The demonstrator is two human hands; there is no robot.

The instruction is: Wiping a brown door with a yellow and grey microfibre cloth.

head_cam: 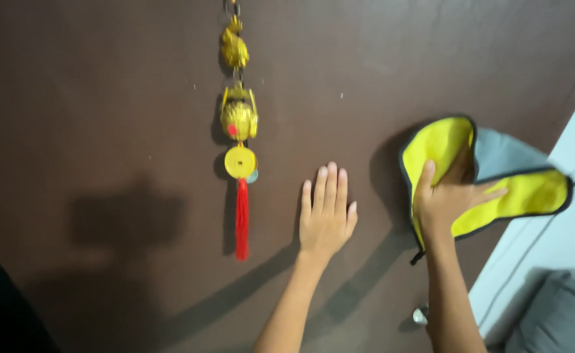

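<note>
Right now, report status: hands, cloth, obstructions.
Left hand flat on brown door. Right hand presses yellow-grey cloth to it. Gold ornament hangs left of both.

No package, label, sign or screen shows anywhere in this view.
</note>
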